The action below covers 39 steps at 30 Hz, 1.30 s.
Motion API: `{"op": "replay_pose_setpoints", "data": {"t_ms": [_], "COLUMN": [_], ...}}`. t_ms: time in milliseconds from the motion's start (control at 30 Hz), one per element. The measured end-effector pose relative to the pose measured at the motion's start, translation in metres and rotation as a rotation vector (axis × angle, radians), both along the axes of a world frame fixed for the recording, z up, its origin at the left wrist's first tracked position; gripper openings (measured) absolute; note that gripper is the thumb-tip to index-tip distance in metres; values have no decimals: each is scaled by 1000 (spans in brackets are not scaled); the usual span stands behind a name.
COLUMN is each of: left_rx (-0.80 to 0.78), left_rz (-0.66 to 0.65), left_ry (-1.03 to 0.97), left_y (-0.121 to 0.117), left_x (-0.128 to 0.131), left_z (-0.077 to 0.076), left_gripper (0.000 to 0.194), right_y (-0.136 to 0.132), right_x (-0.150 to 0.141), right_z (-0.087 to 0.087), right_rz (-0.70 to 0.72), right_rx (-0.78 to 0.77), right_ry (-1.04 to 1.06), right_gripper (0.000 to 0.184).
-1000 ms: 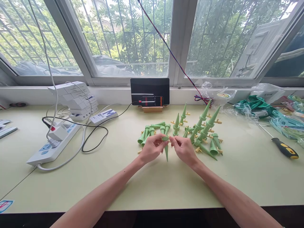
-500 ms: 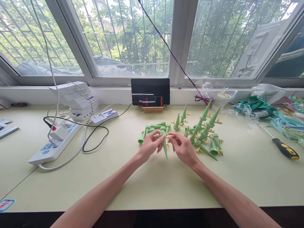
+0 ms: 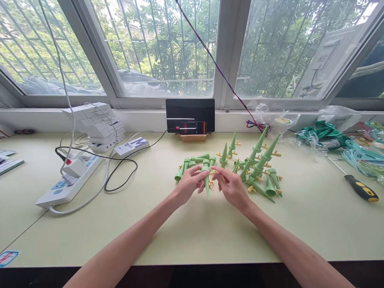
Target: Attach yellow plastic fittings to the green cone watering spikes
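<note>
My left hand [image 3: 191,179] is closed around a green plastic watering spike [image 3: 207,187], its pointed end toward me. At the spike's side, the fingers of my right hand [image 3: 231,184] pinch a small yellow valve [image 3: 212,173], which touches the spike's collar. Whether the valve is seated in it, I cannot tell. Behind my left hand lie several green spikes [image 3: 180,173] without visible tips. Small yellow pieces [image 3: 211,184] rest on the table between my hands. To the right, a cluster of green spikes with yellow valves [image 3: 259,166] stands and lies.
A black tablet [image 3: 190,110] and a phone [image 3: 196,128] lean at the back. On the left are a power strip [image 3: 72,176], cables and stacked white boxes [image 3: 100,126]. A screwdriver [image 3: 361,188] and plastic bags [image 3: 327,134] lie at the right.
The spike's tip has swung slightly to the left. My right fingers have shifted a little on the yellow valve; both hands stay in nearly the same place.
</note>
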<state>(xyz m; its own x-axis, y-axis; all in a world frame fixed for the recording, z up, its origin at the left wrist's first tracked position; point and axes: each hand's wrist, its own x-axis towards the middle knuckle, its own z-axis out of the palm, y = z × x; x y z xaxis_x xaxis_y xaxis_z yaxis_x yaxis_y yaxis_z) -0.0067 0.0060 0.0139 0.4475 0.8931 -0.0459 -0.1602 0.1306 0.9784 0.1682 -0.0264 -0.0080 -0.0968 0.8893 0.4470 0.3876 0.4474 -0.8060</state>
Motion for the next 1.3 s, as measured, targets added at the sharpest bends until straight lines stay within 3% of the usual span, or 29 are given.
{"op": "replay_pose_setpoints", "data": {"t_ms": [733,1300], "left_rx": [-143,-158], "left_rz": [-26,-4], "left_ry": [-55,-81], "left_y": [3,3], "left_x": [1,1], "left_z": [-15,-14], "left_gripper": [33,33], "right_y": [0,-2], "right_x": [1,1], "right_z": [5,7], "right_rz": [23,23], "right_rx": [-7,-25], "right_ry": [-50,-97], "right_gripper": [33,26]}}
